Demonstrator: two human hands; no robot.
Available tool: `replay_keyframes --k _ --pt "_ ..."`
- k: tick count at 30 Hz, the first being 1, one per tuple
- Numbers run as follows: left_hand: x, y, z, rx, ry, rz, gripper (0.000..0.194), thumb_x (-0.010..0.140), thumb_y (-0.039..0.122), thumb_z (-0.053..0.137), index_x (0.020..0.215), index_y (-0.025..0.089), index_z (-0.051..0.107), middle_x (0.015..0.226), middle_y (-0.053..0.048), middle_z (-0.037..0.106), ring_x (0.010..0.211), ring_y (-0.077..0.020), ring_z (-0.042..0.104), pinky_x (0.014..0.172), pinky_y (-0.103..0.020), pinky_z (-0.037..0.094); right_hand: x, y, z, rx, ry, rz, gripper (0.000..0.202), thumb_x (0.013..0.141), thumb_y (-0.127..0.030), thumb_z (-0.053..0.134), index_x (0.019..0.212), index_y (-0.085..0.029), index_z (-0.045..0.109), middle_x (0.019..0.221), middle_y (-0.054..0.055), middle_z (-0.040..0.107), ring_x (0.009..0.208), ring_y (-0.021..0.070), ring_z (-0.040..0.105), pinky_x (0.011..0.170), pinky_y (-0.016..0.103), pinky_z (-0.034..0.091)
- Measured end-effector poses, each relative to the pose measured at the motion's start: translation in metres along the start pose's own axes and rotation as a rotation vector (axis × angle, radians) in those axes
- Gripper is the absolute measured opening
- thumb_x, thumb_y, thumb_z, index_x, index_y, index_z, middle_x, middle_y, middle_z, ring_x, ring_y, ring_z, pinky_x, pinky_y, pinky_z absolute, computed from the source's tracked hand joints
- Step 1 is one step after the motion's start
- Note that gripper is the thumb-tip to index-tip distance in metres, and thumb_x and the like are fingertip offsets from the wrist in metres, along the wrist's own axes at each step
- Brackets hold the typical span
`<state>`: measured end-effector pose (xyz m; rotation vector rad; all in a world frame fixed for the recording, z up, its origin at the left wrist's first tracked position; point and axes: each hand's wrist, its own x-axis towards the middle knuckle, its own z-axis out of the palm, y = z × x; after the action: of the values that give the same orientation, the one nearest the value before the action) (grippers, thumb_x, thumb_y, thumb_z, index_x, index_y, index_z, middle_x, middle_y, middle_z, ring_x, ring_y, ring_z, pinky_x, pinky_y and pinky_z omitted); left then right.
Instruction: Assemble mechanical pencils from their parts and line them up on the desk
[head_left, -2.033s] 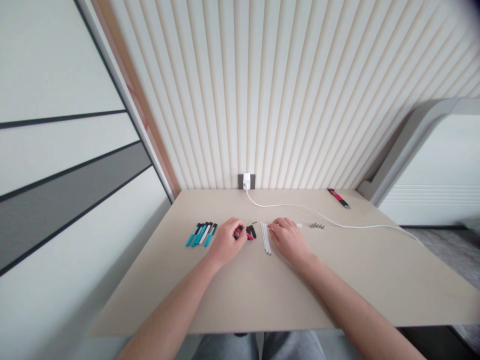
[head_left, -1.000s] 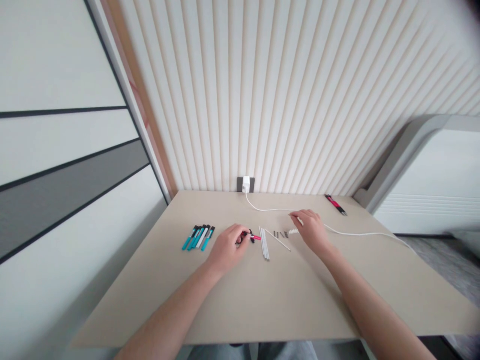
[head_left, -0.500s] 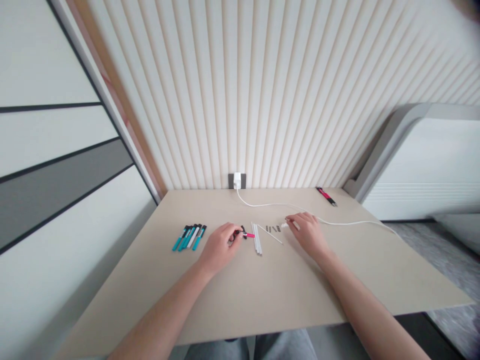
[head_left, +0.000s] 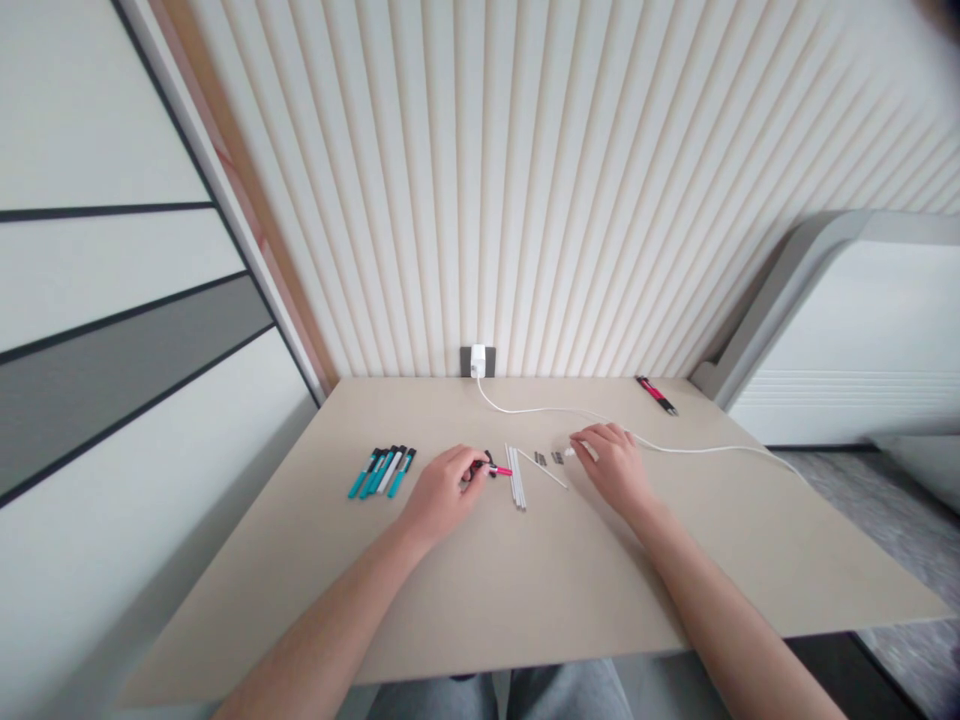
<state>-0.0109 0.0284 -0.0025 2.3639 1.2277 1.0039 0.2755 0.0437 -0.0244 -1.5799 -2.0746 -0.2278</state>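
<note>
My left hand [head_left: 442, 490] is closed, its fingertips curled over small black pen parts [head_left: 471, 472]. A pink-and-black pen piece [head_left: 501, 470] sticks out to their right. Several thin white refills [head_left: 515, 480] lie side by side there, with one slanted refill [head_left: 544, 469] next to them. Small dark springs [head_left: 540, 458] rest in two little groups farther right. Beside them my right hand [head_left: 611, 458] hovers low with thumb and fingers pinched together; what is between the fingertips is too small to make out. Something small and white shows by its thumb.
Several teal pen barrels [head_left: 381, 471] with black ends, one of them white, lie in a row at left. Pink-and-black pens [head_left: 658, 396] rest at the back right. A white cable [head_left: 525, 410] runs from the charger [head_left: 478, 361] across the table [head_left: 465, 590], passing behind my right hand.
The springs between the refills and my right hand now sit in two tighter groups; they were more spread out before. Both hands stay nearly in place, and the view has shifted slightly.
</note>
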Motion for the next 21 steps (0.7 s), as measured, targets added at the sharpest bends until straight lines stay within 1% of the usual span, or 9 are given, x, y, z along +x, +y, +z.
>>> replay_keyframes --k 2,5,9,13,16,18,21 --pt "0.000 0.000 0.000 0.000 0.004 0.000 0.015 0.092 0.024 0.047 0.092 0.019 0.060 0.081 -0.003 0.061 0.073 -0.0153 0.056 0.070 -0.027 0.044 -0.001 0.012 0.000 -0.015 0.018 0.057 0.022 0.092 -0.032 0.049 0.094 -0.024 0.069 0.098 0.007 0.067 0.093 0.0229 0.055 0.080 0.036 0.035" --pt "0.000 0.000 0.000 -0.014 0.009 -0.001 0.014 0.091 0.023 0.048 0.092 0.019 0.061 0.082 -0.004 0.062 0.074 -0.0154 0.057 0.070 -0.027 0.044 -0.003 0.020 0.002 -0.017 -0.016 0.047 0.021 0.090 -0.035 0.052 0.098 -0.026 0.069 0.104 0.007 0.065 0.097 0.0239 0.054 0.082 0.037 0.035" --pt "-0.001 -0.001 0.001 -0.030 0.014 -0.012 0.014 0.090 0.024 0.049 0.094 0.019 0.061 0.082 -0.003 0.062 0.073 -0.0152 0.056 0.070 -0.026 0.044 -0.003 0.015 0.007 -0.005 -0.061 -0.033 0.021 0.089 -0.033 0.054 0.104 -0.028 0.068 0.114 0.007 0.060 0.105 0.0246 0.051 0.089 0.039 0.034" --pt "0.000 -0.002 0.001 -0.060 0.027 -0.033 0.014 0.091 0.023 0.049 0.095 0.019 0.062 0.081 -0.002 0.062 0.070 -0.0136 0.055 0.068 -0.025 0.043 -0.003 0.009 0.011 0.003 -0.084 -0.061 0.020 0.089 -0.028 0.053 0.102 -0.027 0.069 0.120 0.008 0.057 0.108 0.0251 0.050 0.091 0.040 0.035" --pt "0.001 -0.002 0.001 -0.092 0.039 -0.053 0.015 0.090 0.024 0.050 0.094 0.019 0.063 0.079 -0.002 0.062 0.067 -0.0128 0.055 0.066 -0.024 0.043 -0.002 0.007 0.012 0.030 -0.084 -0.066 0.018 0.089 -0.026 0.053 0.094 -0.027 0.070 0.119 0.008 0.058 0.109 0.0252 0.051 0.091 0.041 0.035" --pt "0.001 -0.002 0.001 -0.113 0.045 -0.078 0.015 0.089 0.025 0.051 0.093 0.019 0.064 0.078 -0.002 0.063 0.066 -0.0128 0.055 0.065 -0.024 0.044 -0.001 0.006 0.010 0.079 -0.061 -0.057 0.017 0.089 -0.025 0.053 0.089 -0.025 0.070 0.116 0.007 0.061 0.106 0.0247 0.053 0.091 0.041 0.036" --pt "0.002 -0.002 0.001 -0.158 0.046 -0.147 0.017 0.088 0.030 0.053 0.092 0.018 0.065 0.076 -0.002 0.063 0.065 -0.0132 0.055 0.061 -0.024 0.043 0.001 0.001 0.007 0.255 0.014 -0.004 0.018 0.090 -0.027 0.051 0.090 -0.023 0.068 0.106 0.007 0.066 0.101 0.0227 0.057 0.091 0.040 0.039"
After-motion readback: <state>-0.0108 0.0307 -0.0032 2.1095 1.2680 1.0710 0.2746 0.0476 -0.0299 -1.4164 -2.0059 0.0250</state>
